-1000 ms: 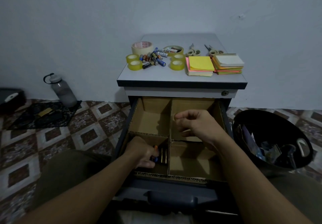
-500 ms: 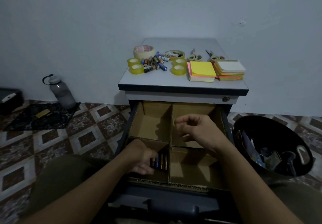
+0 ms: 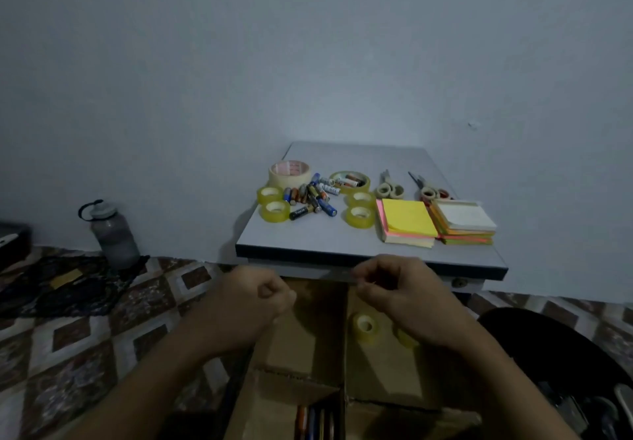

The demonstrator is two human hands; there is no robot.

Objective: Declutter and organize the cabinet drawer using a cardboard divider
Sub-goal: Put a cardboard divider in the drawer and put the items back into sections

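Head view: both hands are being held up in the air above the open drawer, just in front of the front edge of the counter. The left hand is being kept in a tight fist, its fingers curled in on the palm with nothing showing between them. The right hand is being held beside it and apart from it, its fingers loosely bent and nothing being gripped as far as can be seen. Beneath the hands the drawer is being split into four compartments by the cardboard divider. A few sorted batteries are lying side by side in the near left compartment. In the far right compartment one tape roll is lying in plain sight, and a second roll is being half hidden by the right wrist. The counter is being taken up by a pile of loose batteries, small yellow tape rolls on either side of it, a large masking tape roll, a wide tape ring with batteries lying inside it, two pairs of scissors and two sticky note stacks. On the floor a water bottle is standing by the wall to the left, and a black bin is standing just right of the drawer.
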